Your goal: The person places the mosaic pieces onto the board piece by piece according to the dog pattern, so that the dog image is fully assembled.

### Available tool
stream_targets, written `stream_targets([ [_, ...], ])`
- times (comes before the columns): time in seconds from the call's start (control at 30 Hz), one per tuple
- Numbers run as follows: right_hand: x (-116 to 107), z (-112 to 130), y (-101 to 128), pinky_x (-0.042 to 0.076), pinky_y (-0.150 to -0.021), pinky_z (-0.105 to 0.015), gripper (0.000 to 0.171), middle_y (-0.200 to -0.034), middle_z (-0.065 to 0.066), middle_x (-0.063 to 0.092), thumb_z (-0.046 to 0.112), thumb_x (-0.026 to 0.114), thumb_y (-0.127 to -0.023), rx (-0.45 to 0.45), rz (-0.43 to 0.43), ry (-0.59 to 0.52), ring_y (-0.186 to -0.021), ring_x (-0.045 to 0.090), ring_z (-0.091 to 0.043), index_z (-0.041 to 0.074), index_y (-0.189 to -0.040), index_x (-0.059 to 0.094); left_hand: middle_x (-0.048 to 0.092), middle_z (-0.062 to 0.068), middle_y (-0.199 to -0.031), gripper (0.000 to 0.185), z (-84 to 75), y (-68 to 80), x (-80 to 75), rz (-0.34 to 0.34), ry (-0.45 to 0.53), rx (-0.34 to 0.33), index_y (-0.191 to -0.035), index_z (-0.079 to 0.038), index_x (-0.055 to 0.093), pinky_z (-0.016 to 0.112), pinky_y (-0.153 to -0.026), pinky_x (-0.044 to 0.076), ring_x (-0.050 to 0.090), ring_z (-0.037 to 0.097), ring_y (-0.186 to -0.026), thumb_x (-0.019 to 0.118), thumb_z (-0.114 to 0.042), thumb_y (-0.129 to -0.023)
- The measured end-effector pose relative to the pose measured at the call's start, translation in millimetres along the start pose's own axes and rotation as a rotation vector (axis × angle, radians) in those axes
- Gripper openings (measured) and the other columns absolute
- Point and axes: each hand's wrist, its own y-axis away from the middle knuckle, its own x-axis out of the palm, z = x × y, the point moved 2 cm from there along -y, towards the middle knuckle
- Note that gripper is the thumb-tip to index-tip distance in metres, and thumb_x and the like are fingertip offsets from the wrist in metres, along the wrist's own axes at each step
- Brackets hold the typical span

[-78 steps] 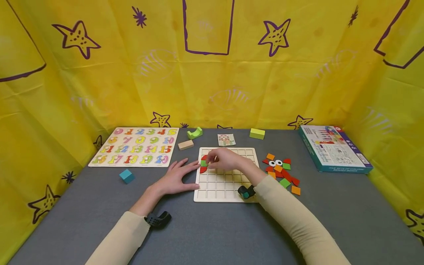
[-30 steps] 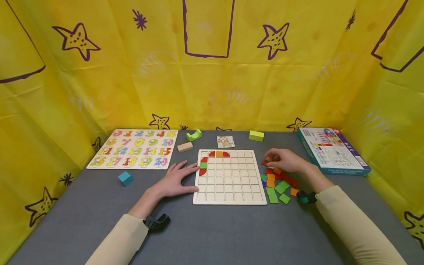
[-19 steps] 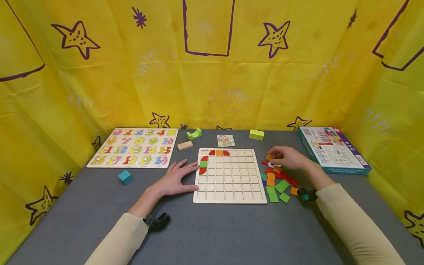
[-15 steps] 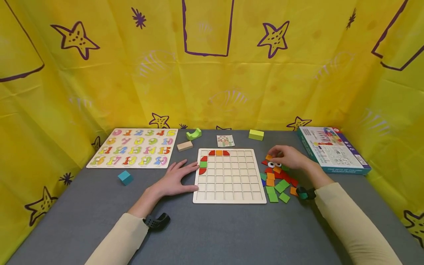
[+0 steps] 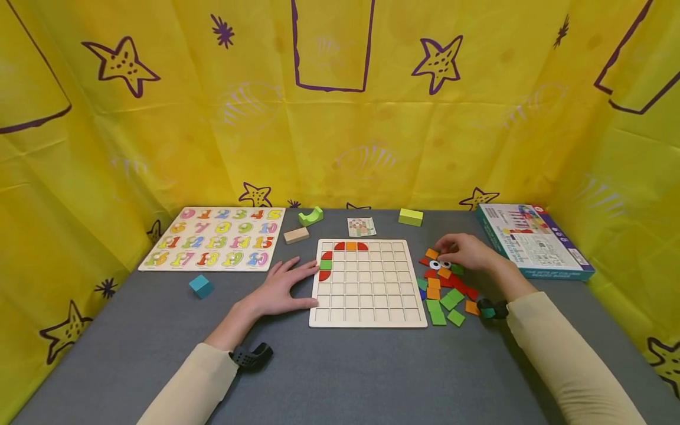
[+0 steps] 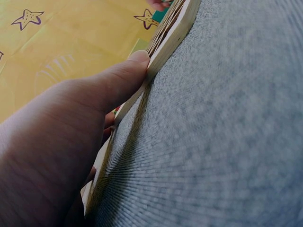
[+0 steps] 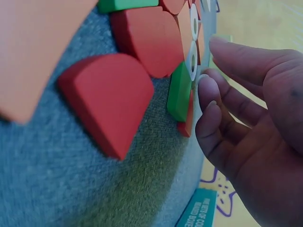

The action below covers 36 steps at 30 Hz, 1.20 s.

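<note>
My left hand (image 5: 281,288) rests with fingers spread at the left edge of a wooden grid board (image 5: 372,301). In the left wrist view its thumb touches the edge of the board (image 6: 171,45). On the board, an orange square (image 5: 351,246) sits between two red quarter-round tiles at the top, and a green square (image 5: 326,264) between two more at the left. My right hand (image 5: 467,251) hovers over the loose tiles, fingers loosely curled, nothing visible between them. Near its fingertips lie white eye tiles (image 5: 434,265), an orange square (image 5: 432,254) and a green tile (image 7: 180,92).
Behind the board lie a picture card (image 5: 362,226), a yellow block (image 5: 411,217), a green arch (image 5: 310,216) and a plain wooden block (image 5: 296,235). A number puzzle (image 5: 212,239) and a blue cube (image 5: 201,286) are at left, a flat box (image 5: 536,242) at right.
My right hand has gone from the board's upper left to the loose tiles at right, then shifted slightly rightward, uncovering the eye tiles and an orange square. My left hand has stayed put.
</note>
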Motion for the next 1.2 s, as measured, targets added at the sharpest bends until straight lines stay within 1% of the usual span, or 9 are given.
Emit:
stream_targets([
  [0.13, 2.0, -0.5, 0.6, 0.053, -0.082, -0.040, 0.024, -0.104, -0.009, 0.067, 0.013, 0.072, -0.095, 0.023, 0.022, -0.007, -0.091, 0.059, -0.027, 0.001, -0.115, 0.069, 0.036, -0.001, -0.161, 0.081, 0.7, -0.5, 0.6, 0.000, 0.003, 0.002, -0.153, -0.017, 0.048, 0.065, -0.115, 0.004, 0.016, 0.039, -0.150, 0.069, -0.061, -0.088],
  [0.27, 7.1, 3.9, 0.1, 0.052, -0.080, -0.038, 0.021, -0.104, -0.009, 0.068, 0.014, 0.073, -0.094, 0.008, 0.055, -0.021, -0.090, 0.059, -0.027, 0.002, -0.112, 0.071, 0.036, -0.002, -0.161, 0.082, 1.3, -0.2, 0.4, 0.003, 0.004, -0.003, -0.153, -0.018, 0.048, 0.064, -0.115, 0.003, 0.016, 0.038, -0.151, 0.069, -0.062, -0.088],
  [0.5, 10.6, 7.0, -1.6, 0.053, -0.084, -0.042, 0.023, -0.105, -0.009, 0.068, 0.012, 0.074, -0.093, -0.043, 0.078, 0.040, -0.091, 0.058, -0.026, 0.001, -0.112, 0.072, 0.036, -0.002, -0.161, 0.081, 1.2, 0.3, 0.6, 0.002, 0.003, 0.003, -0.153, -0.018, 0.048, 0.065, -0.115, 0.004, 0.016, 0.039, -0.150, 0.069, -0.062, -0.088],
  [0.63, 10.4, 6.0, -2.4, 0.052, -0.083, -0.041, 0.018, -0.102, -0.007, 0.067, 0.011, 0.074, -0.093, -0.057, 0.091, 0.048, -0.090, 0.057, -0.025, 0.004, -0.109, 0.072, 0.037, -0.001, -0.160, 0.081, -0.1, 0.6, -0.8, -0.001, 0.004, 0.006, -0.152, -0.017, 0.049, 0.066, -0.115, 0.004, 0.016, 0.040, -0.150, 0.069, -0.061, -0.088],
  [0.73, 9.9, 6.3, -3.0, 0.051, -0.078, -0.038, 0.012, -0.095, -0.003, 0.066, 0.012, 0.074, -0.093, -0.051, 0.084, 0.032, -0.086, 0.057, -0.023, 0.007, -0.103, 0.071, 0.037, 0.000, -0.160, 0.081, -0.6, 0.4, -1.3, -0.005, 0.003, 0.008, -0.152, -0.017, 0.049, 0.066, -0.114, 0.004, 0.017, 0.041, -0.150, 0.069, -0.061, -0.088],
  [0.87, 7.2, 10.7, -2.5, 0.050, -0.073, -0.035, 0.008, -0.087, -0.001, 0.066, 0.013, 0.074, -0.093, -0.051, 0.063, 0.007, -0.080, 0.057, -0.022, 0.007, -0.099, 0.072, 0.037, -0.001, -0.161, 0.082, 0.1, 0.1, -0.7, 0.001, 0.002, 0.002, -0.153, -0.017, 0.048, 0.066, -0.114, 0.004, 0.016, 0.041, -0.150, 0.069, -0.061, -0.088],
  [0.93, 5.3, 13.8, -2.7, 0.051, -0.073, -0.035, 0.009, -0.089, -0.001, 0.068, 0.014, 0.074, -0.094, -0.061, 0.055, -0.003, -0.080, 0.058, -0.022, 0.007, -0.100, 0.074, 0.036, -0.001, -0.161, 0.082, 0.3, 0.1, -0.7, 0.004, 0.003, 0.000, -0.153, -0.017, 0.048, 0.066, -0.115, 0.004, 0.016, 0.040, -0.150, 0.069, -0.062, -0.087],
  [1.07, 4.7, 21.9, -6.9, 0.052, -0.078, -0.036, 0.013, -0.096, -0.003, 0.069, 0.015, 0.072, -0.095, -0.068, 0.040, -0.048, -0.086, 0.059, -0.024, 0.007, -0.105, 0.074, 0.037, -0.001, -0.160, 0.081, 0.2, 0.0, -1.3, 0.003, 0.004, -0.004, -0.153, -0.017, 0.048, 0.066, -0.115, 0.003, 0.016, 0.040, -0.150, 0.070, -0.061, -0.087],
  [1.2, 10.3, 32.5, -15.4, 0.051, -0.077, -0.035, 0.015, -0.096, -0.005, 0.070, 0.016, 0.073, -0.095, -0.087, 0.027, -0.099, -0.085, 0.060, -0.026, 0.005, -0.105, 0.074, 0.036, -0.001, -0.161, 0.082, -0.2, 0.4, -1.3, 0.006, 0.003, -0.007, -0.153, -0.017, 0.048, 0.066, -0.115, 0.003, 0.016, 0.040, -0.150, 0.069, -0.062, -0.087],
])
